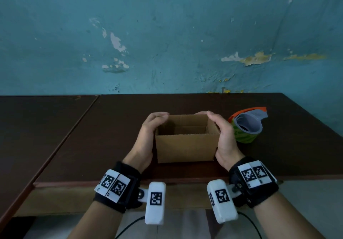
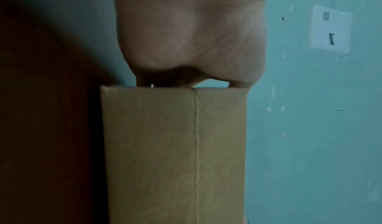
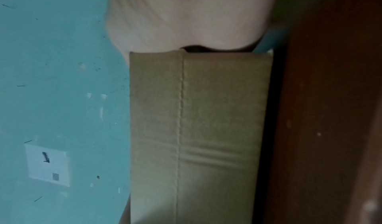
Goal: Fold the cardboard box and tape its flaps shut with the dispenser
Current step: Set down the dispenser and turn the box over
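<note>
A small brown cardboard box (image 1: 185, 148) stands upright on the dark table (image 1: 92, 136), its top open and the inside bare. My left hand (image 1: 148, 133) lies against its left wall with fingers curled over the far left top edge. My right hand (image 1: 222, 136) cups the right wall, fingers hooked over the far right corner. In the wrist views a creased cardboard wall (image 2: 175, 154) (image 3: 196, 129) fills the middle below each palm, and the fingertips are hidden. The tape dispenser (image 1: 246, 125), green roll with an orange guard, lies just right of my right hand.
The brown table meets a peeling teal wall (image 1: 167, 43) at the back. A seam (image 1: 74, 127) splits the tabletop on the left. The table's front edge (image 1: 167, 181) runs just behind my wrists. A white paper sheet (image 2: 330, 29) hangs on the wall.
</note>
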The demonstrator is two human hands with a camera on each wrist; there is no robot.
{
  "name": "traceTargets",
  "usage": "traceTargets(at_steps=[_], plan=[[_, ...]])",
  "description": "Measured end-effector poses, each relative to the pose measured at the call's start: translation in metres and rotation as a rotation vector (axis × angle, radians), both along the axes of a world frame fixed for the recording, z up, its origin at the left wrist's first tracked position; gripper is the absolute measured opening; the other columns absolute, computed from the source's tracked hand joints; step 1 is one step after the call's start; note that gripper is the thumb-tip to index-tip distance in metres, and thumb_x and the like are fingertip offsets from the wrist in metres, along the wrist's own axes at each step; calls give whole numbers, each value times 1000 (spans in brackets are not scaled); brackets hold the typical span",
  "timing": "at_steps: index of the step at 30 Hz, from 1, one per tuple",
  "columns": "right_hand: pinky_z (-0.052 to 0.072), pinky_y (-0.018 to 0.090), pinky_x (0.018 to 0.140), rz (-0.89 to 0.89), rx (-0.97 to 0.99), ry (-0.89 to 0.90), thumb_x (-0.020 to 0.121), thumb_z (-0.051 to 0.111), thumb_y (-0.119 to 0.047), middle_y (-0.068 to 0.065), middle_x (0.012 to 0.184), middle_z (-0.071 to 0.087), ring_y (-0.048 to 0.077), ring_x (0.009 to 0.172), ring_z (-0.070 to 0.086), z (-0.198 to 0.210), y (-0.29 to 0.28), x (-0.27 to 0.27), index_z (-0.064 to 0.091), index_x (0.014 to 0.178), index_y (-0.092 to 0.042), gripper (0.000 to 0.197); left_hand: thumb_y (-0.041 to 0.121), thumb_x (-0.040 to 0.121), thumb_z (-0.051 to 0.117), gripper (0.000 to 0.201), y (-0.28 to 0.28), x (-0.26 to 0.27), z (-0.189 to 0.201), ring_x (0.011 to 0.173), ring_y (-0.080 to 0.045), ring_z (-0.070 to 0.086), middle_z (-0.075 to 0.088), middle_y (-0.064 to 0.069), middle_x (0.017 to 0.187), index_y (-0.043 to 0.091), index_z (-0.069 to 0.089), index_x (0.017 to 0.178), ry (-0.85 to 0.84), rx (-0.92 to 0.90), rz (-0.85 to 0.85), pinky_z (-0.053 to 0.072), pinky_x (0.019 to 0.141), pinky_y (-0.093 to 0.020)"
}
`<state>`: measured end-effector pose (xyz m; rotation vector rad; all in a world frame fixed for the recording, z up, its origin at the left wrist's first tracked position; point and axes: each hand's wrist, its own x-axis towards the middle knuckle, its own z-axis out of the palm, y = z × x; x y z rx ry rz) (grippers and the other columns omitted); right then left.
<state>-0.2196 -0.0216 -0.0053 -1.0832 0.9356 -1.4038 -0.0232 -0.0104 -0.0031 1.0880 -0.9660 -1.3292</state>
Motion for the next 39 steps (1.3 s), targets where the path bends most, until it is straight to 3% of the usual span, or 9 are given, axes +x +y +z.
traceTargets(at_steps=[2,6,13,18,25,29,33,37,39], plan=[[50,39,82,-18,-24,-5,96,46,-37,20,100,68,30,92,66,1,0,-1,71,106,-2,45,49,83,69,54,-2,3,-1,125,-37,65,71,-16,131,16,71,126,46,-3,28,47,111,-59],[54,36,75,-31,-9,7,102,43,-39,22,103,68,31,91,67,3,-1,-4,67,115,6,52,46,94,61,59,-6,8,-1,121,-34,69,77,-10,123,6,57,138,124,-14,84,49,110,-55],[55,39,83,-90,-32,40,104,39,-33,23,113,73,30,96,71,10,-4,-11,65,118,7,50,41,102,55,47,-13,19,-1,120,-27,71,78,-12,120,7,59,135,139,-22,180,45,115,-48],[54,38,86,-122,-86,60,105,36,-33,22,109,75,30,100,71,16,-4,-15,64,117,6,50,36,105,53,45,-13,18,2,118,-27,72,78,-16,118,3,60,133,160,-39,200,49,111,-45],[57,35,80,-97,-33,52,105,35,-37,22,105,76,29,96,72,17,-1,-14,66,115,2,51,42,100,57,51,-13,14,-1,114,-30,74,78,-16,118,3,59,134,151,-18,131,52,103,-44],[53,42,86,-48,59,-90,101,37,-48,20,109,75,29,96,71,17,2,-10,68,114,-3,56,42,93,67,43,-9,11,0,105,-34,70,74,-14,111,10,67,122,40,15,38,53,90,-45],[52,43,86,21,121,-172,99,33,-57,17,111,73,28,97,70,14,4,-5,68,116,-6,64,28,93,70,32,-8,8,1,107,-31,69,74,-12,113,11,71,120,-7,33,-10,53,83,-43],[53,41,82,23,126,-214,99,32,-58,14,109,74,25,92,70,17,1,-8,67,116,-6,65,27,96,66,34,-7,8,5,107,-32,69,72,-14,116,8,70,124,8,45,-6,53,85,-44],[51,41,87,5,119,-229,98,33,-58,14,108,73,25,96,68,19,-2,-12,67,115,-7,64,28,96,66,35,-6,9,6,107,-33,69,72,-15,114,8,70,124,23,46,5,54,88,-46]])
